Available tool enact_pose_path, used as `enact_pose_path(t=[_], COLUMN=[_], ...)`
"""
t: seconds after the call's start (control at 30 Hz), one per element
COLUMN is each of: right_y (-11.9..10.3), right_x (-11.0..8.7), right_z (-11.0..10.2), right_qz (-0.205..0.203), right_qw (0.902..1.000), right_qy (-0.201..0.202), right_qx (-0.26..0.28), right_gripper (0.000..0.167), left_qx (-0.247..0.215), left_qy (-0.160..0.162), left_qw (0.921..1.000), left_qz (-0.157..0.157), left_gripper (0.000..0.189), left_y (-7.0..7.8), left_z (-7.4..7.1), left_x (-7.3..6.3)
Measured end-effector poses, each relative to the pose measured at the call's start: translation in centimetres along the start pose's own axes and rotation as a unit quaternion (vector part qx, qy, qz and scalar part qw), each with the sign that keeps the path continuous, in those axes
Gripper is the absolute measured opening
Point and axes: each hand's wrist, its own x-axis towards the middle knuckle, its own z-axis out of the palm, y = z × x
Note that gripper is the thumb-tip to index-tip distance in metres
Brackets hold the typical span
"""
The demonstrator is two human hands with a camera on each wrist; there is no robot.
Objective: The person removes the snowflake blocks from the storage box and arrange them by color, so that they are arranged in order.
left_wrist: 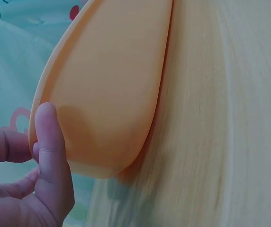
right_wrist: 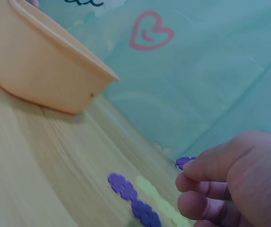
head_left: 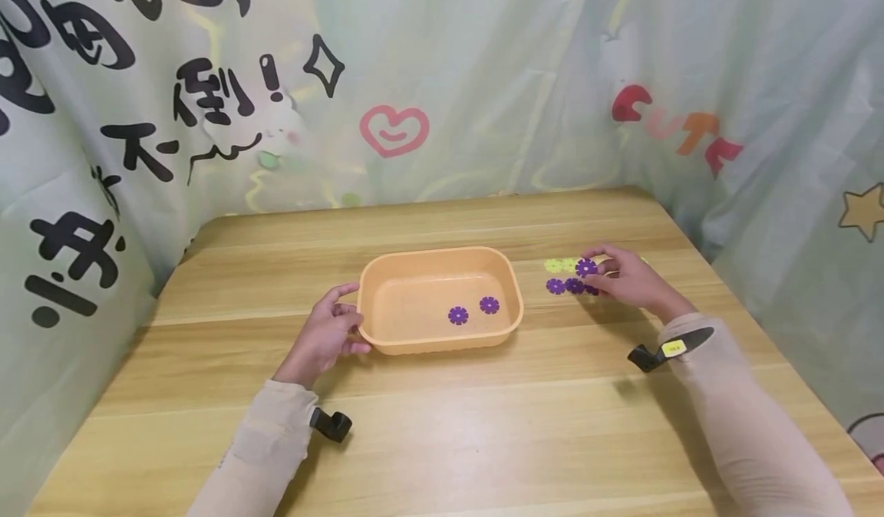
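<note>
My left hand (head_left: pixel 324 337) grips the left end of an orange plastic tray (head_left: pixel 404 302), thumb and fingers at its rim. Inside the tray, toward its right, lie two purple snowflake discs (head_left: pixel 458 316). Off to the tray's right, my right hand (head_left: pixel 631 275) pinches another purple snowflake disc (head_left: pixel 585 267) between thumb and fingertips. The right wrist view shows only part of this held disc (right_wrist: pixel 185 162) past the thumb. Below that hand, several purple discs (head_left: pixel 555 286) lie in a row on the table, with yellow-green discs (head_left: pixel 555 265) just behind them.
The wooden table (head_left: pixel 442 425) extends around the tray. A printed cloth curtain (head_left: pixel 483 80) hangs along the back and both sides of the table. Each wrist carries a small black camera on a strap, such as the right wrist camera (head_left: pixel 647 358).
</note>
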Motion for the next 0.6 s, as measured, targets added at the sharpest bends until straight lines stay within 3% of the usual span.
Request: enact_pose_path(t=[0.2, 0.6], right_y=[1.3, 4.1], right_x=[-0.9, -1.5], right_z=[-0.8, -1.6], right_qz=[0.030, 0.040], right_qw=[0.9994, 0.9924], right_qy=[0.009, 0.020], right_qx=[-0.012, -0.114], right_gripper=[0.040, 0.039], left_qx=[0.003, 0.005], left_qy=[0.000, 0.000], left_qw=[1.0000, 1.0000], left_qz=[0.000, -0.002], left_gripper=[0.061, 0.061], left_y=[0.0, -0.1], left_z=[-0.1, -0.1], left_x=[0.0, 0.1])
